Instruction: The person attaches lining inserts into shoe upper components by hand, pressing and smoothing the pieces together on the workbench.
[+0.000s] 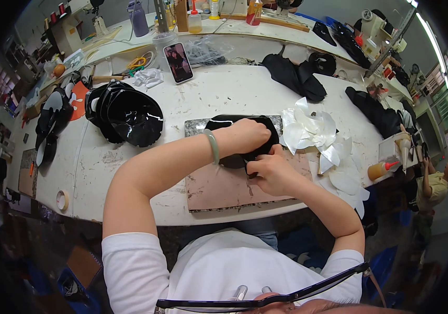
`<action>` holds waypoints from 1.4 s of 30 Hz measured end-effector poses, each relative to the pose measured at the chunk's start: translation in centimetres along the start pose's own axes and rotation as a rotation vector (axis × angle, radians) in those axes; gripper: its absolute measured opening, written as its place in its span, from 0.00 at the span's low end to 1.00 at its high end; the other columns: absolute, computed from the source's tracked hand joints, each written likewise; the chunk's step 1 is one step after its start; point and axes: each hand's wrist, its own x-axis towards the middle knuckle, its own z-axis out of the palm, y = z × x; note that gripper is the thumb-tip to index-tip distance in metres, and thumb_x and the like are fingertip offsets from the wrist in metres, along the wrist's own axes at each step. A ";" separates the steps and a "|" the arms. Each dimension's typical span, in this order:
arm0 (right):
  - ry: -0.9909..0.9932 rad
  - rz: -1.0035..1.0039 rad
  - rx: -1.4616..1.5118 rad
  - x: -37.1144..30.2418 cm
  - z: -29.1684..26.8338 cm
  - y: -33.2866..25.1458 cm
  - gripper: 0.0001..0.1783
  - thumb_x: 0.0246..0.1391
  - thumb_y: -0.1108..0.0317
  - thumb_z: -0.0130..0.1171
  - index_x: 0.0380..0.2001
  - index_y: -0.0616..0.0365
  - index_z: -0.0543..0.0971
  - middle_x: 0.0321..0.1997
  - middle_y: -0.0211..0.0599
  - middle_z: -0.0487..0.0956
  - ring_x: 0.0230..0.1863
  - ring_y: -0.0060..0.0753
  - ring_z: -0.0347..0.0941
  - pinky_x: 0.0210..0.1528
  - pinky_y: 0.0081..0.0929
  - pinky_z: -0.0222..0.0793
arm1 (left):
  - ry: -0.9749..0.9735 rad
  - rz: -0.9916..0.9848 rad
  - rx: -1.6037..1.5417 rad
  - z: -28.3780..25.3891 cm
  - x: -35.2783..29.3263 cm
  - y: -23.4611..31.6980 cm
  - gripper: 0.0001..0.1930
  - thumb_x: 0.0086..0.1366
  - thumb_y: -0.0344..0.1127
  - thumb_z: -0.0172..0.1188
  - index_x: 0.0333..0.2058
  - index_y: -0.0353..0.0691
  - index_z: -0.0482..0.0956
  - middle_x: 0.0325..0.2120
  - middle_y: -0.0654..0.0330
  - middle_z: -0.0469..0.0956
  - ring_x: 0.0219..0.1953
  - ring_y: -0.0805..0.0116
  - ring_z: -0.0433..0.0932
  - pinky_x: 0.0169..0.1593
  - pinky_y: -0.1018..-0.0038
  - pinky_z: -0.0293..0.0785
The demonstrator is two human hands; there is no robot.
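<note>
A black glossy piece, looped like a shoe upper (269,127), lies over the board (218,191) in front of me. My left hand (250,135), a green bangle on its wrist, reaches across it with curled fingers closed on the piece. Close below, my right hand (274,170) pinches the near edge of the same piece between thumb and fingers. The two hands almost touch, and they hide much of the piece. Whether a small tool is in either hand I cannot make out.
Black glossy uppers (132,115) are stacked at the left. White petal-shaped pieces (310,125) lie right of the board. Beyond stand a propped phone (178,63) and dark fabric pieces (297,76). A tape roll (63,200) is near the left edge, a glue bottle (381,170) at right.
</note>
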 end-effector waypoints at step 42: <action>0.408 0.043 0.442 -2.4 7.3 -2.2 0.07 0.47 0.63 0.66 0.23 0.51 0.79 0.25 0.22 0.75 0.30 0.21 0.68 0.43 0.28 0.48 | 0.906 -0.524 -2.227 7.5 -14.5 9.8 0.12 0.64 0.30 0.58 0.45 0.36 0.74 0.42 0.58 0.78 0.45 0.69 0.76 0.52 0.68 0.71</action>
